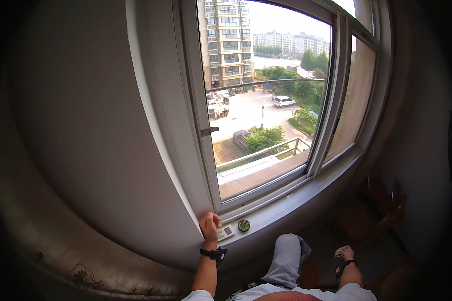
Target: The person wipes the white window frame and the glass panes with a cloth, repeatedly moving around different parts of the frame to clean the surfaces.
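Observation:
My left hand (210, 222), with a black band and device on the wrist, rests at the left end of the white windowsill (282, 205). Its fingers are bent inward beside a white remote control (225, 232) with a small display; whether they grip anything is unclear. Right of the remote sits a small round container (244, 225) with green and yellow contents. Low on the right, away from the sill, my right hand (347, 253) is closed on a crumpled whitish cloth or paper (339, 251).
A window (263, 113) with a metal latch (209, 131) rises above the sill. Patterned curtain fabric (83, 276) hangs at lower left. My knee (287, 248) is just below the sill. Dark brown furniture (361, 218) stands in shadow at right.

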Demonstrator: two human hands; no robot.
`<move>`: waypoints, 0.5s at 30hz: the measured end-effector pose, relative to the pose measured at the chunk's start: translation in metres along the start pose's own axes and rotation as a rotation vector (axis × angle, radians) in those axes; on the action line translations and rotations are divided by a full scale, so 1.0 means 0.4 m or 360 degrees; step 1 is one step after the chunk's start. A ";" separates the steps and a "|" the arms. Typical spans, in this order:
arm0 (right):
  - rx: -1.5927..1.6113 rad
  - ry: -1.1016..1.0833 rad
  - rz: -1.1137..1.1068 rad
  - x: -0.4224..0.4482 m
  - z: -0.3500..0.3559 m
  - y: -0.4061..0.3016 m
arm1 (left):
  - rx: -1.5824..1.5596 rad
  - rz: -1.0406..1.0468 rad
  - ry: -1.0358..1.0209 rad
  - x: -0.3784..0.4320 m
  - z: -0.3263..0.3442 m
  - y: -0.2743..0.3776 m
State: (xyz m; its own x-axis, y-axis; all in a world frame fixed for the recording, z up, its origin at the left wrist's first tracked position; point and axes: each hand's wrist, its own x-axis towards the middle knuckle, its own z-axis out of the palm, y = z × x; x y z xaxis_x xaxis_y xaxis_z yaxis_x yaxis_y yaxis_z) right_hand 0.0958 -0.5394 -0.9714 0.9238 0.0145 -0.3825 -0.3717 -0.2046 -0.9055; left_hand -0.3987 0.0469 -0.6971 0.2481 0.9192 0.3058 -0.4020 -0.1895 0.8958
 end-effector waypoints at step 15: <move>0.0413 -0.0258 -0.0576 -0.106 0.038 -0.759 | 0.0026 0.0007 -0.0026 0.006 0.030 0.010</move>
State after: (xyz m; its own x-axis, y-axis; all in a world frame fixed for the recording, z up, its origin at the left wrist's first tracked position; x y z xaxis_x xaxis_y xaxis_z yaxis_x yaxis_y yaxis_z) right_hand 0.1680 -0.4629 -0.6830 0.9798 0.1963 -0.0392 -0.0583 0.0928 -0.9940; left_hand -0.3891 0.0440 -0.6890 0.2609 0.9126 0.3147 -0.3884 -0.1992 0.8997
